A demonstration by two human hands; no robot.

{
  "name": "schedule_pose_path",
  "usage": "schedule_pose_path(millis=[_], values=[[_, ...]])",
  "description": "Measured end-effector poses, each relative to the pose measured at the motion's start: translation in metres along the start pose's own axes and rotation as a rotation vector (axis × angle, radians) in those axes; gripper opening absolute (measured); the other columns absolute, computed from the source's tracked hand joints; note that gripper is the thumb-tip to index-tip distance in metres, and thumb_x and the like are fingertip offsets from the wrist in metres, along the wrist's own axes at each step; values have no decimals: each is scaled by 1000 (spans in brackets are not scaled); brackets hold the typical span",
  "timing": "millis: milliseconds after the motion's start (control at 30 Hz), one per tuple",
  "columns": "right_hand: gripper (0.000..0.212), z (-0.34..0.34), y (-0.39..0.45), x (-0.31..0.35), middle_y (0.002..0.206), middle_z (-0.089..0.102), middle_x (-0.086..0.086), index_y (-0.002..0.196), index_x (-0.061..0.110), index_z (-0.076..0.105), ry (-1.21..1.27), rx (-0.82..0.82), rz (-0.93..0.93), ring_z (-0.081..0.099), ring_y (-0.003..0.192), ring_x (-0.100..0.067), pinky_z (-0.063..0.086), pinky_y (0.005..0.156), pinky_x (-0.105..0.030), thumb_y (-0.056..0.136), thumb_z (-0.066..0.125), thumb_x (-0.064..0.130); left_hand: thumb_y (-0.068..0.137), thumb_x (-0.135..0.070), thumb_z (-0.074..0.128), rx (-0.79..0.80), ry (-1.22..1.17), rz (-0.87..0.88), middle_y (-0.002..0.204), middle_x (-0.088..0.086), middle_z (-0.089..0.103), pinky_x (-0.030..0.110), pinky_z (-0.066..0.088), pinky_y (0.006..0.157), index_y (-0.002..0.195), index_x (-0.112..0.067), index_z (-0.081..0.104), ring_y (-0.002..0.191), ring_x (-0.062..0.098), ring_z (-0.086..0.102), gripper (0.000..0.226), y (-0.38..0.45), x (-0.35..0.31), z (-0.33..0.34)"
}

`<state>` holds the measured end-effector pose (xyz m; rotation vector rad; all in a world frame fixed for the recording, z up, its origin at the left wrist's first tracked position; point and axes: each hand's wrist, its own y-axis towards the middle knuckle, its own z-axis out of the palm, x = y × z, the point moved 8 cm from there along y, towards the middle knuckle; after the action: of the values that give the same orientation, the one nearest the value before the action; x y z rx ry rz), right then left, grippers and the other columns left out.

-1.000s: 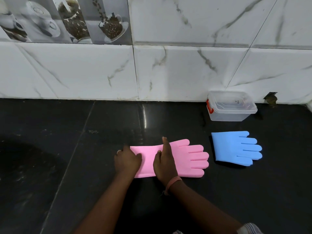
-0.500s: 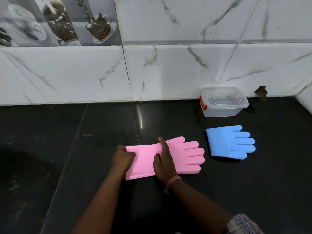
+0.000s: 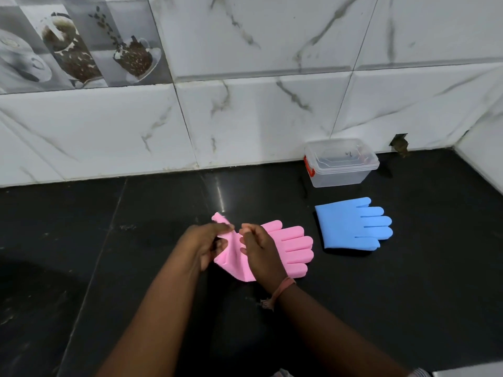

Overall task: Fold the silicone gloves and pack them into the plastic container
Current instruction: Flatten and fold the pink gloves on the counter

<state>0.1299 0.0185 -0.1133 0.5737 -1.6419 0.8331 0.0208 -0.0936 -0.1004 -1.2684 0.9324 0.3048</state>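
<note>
Pink silicone glove (image 3: 288,247) at centre frame, on a glossy black stone worktop (image 3: 408,295); matte, soft-looking, its rounded digits lying flat and pointing toward the right of the frame. Cuff end lifted off the surface and curled up toward the left, the sheet bending in a smooth arc with one corner standing free at its upper left. Left hand (image 3: 202,246) grips that raised cuff, fingers curled round the flap with the thumb over the upper edge. Right hand (image 3: 262,253) rests on the glove's palm area just beside the left, fingers bent and pinching at the fold line near the top edge; a pinkish cord band sits on this wrist. Blue silicone glove (image 3: 353,224) lies flat to the right, apart from the pink one, same matte finish, digits also pointing right. Plastic container (image 3: 340,164) stands in the upper right of the frame against the wall, behind the blue glove: clear, rectangular with rounded corners, clear ribbed lid in place, red latch on its left end. Wall behind is white marble-pattern tile with grey veins; upper left carries a grey printed tile showing cups and coffee beans.
</note>
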Motion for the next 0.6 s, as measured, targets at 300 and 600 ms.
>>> schedule_pose_path(millis=[300, 600], values=[[43, -79, 10, -12, 92, 62, -3, 85, 23, 62, 27, -85, 321, 61, 81, -10, 53, 91, -33, 96, 44, 61, 72, -25, 83, 21, 84, 90, 67, 7, 64, 19, 38, 42, 108, -3, 69, 37, 17, 49, 45, 8, 29, 120], [25, -111, 1, -25, 106, 64, -1, 110, 13, 67, -304, -190, 166, 60, 92, -13, 48, 85, -27, 86, 73, 17, 100, -4, 36, -8, 49, 136, 76, 16, 62, 25, 42, 46, 97, -7, 61, 53, 20, 52, 25, 2, 51, 108]])
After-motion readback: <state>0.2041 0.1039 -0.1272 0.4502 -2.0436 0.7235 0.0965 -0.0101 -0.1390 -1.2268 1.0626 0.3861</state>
